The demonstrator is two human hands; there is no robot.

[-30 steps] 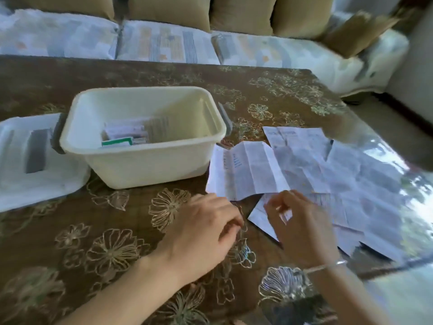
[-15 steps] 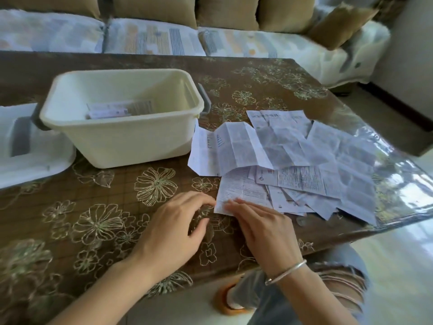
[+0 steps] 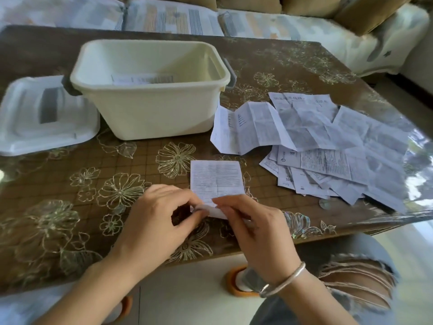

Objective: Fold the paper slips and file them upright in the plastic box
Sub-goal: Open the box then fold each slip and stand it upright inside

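One printed paper slip point(image 3: 216, 178) lies flat on the table in front of me. My left hand point(image 3: 159, 214) and my right hand point(image 3: 255, 228) both pinch its near edge, which is lifted and curling up. A cream plastic box point(image 3: 150, 113) stands beyond, with a few folded slips point(image 3: 143, 79) inside against its far wall. A loose pile of unfolded slips point(image 3: 328, 146) spreads to the right of the box.
The box's white lid point(image 3: 44, 116) lies to the left of the box. The brown flowered table point(image 3: 70, 184) ends just below my hands. A sofa with cushions point(image 3: 257, 22) runs behind the table. My knees and slippers show under the table edge.
One slip has been drawn out of the pile and now lies apart in front of me. Both hands have taken hold of its near edge and raised it.
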